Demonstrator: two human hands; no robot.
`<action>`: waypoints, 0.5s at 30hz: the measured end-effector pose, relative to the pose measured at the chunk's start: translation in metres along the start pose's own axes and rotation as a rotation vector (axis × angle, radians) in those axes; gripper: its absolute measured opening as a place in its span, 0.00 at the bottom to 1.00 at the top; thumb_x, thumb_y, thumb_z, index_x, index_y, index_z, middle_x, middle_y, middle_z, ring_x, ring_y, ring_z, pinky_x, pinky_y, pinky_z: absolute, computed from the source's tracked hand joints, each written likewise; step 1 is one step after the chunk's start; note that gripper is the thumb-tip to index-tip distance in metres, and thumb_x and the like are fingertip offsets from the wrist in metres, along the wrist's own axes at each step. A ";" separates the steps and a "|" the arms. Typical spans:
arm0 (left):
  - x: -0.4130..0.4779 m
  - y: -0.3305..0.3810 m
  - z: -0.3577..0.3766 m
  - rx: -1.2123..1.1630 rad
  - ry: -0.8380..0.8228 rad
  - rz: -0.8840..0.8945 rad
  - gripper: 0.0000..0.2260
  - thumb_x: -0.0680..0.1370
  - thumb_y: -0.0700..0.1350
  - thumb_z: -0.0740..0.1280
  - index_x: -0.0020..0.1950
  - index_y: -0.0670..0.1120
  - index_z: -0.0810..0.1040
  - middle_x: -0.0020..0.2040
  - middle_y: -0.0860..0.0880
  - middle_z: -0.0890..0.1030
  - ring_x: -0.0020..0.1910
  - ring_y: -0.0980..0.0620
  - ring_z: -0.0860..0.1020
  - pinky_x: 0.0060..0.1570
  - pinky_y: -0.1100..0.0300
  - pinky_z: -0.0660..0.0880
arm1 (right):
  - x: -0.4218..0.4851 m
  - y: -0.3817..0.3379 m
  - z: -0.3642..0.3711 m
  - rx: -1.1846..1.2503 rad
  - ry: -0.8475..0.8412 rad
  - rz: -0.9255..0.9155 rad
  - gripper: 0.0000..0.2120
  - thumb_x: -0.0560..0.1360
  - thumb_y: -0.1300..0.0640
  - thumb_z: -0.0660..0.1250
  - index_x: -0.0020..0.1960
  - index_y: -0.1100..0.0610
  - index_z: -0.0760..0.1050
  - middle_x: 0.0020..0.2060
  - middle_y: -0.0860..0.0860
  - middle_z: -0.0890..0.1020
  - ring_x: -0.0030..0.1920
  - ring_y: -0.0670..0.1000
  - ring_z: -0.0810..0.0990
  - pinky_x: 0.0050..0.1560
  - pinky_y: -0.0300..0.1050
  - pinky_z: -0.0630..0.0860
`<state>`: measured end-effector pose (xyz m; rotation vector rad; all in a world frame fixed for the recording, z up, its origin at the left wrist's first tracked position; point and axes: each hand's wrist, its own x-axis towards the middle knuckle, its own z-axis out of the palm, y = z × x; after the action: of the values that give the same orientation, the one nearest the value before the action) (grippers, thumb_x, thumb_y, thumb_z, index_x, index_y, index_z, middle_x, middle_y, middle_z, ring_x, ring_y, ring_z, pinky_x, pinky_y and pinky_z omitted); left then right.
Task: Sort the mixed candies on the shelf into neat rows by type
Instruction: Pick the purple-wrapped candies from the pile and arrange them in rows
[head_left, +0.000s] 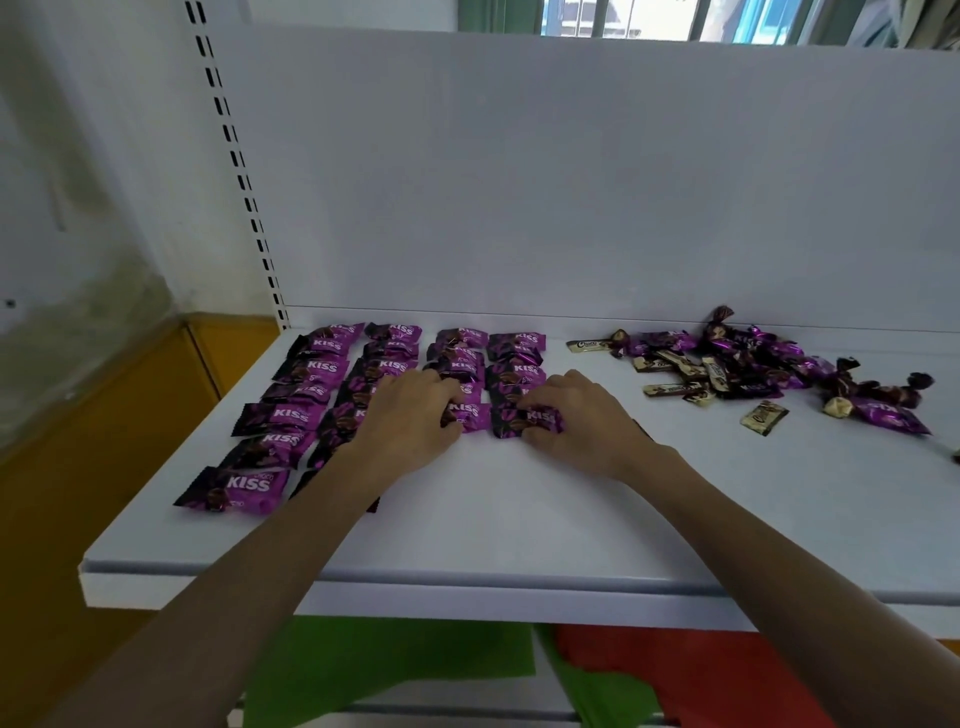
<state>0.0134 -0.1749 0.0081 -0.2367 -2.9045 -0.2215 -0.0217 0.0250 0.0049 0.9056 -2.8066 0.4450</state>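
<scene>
Squaring purple Kiss candies into rows on the shelf, left of the mixed pile.
I note left hand gripping third-row candy, right hand pinching fourth-row candy, evidently levelling front edges.

This looks like a shop: a white metal display shelf of the retail kind, with a slotted upright at its back left corner and a plain back panel. Wrapped purple KISS candies lie in rows toward its left edge, and a mixed heap sits near the back right. A barred window shows above the panel.
</scene>
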 end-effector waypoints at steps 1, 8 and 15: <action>0.000 0.000 0.000 -0.004 -0.002 -0.001 0.14 0.77 0.48 0.63 0.62 0.49 0.74 0.58 0.48 0.76 0.57 0.48 0.73 0.60 0.53 0.66 | 0.000 0.000 0.000 0.004 0.003 0.001 0.18 0.74 0.51 0.65 0.63 0.53 0.73 0.56 0.52 0.77 0.57 0.53 0.70 0.55 0.47 0.68; -0.005 0.000 -0.004 -0.005 -0.005 0.005 0.15 0.77 0.47 0.63 0.63 0.48 0.73 0.58 0.47 0.76 0.57 0.48 0.72 0.58 0.55 0.67 | 0.001 -0.002 0.003 0.041 0.033 0.003 0.17 0.74 0.52 0.65 0.62 0.54 0.74 0.55 0.53 0.77 0.57 0.54 0.71 0.55 0.48 0.70; -0.005 0.008 -0.009 -0.049 0.076 0.013 0.17 0.74 0.52 0.65 0.60 0.47 0.75 0.52 0.48 0.77 0.52 0.49 0.74 0.52 0.56 0.69 | -0.004 0.006 0.002 0.086 0.111 0.027 0.18 0.73 0.50 0.66 0.61 0.54 0.74 0.55 0.52 0.77 0.58 0.52 0.72 0.55 0.46 0.70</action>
<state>0.0210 -0.1696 0.0172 -0.2490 -2.8241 -0.2929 -0.0222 0.0308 0.0006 0.8330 -2.7197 0.6050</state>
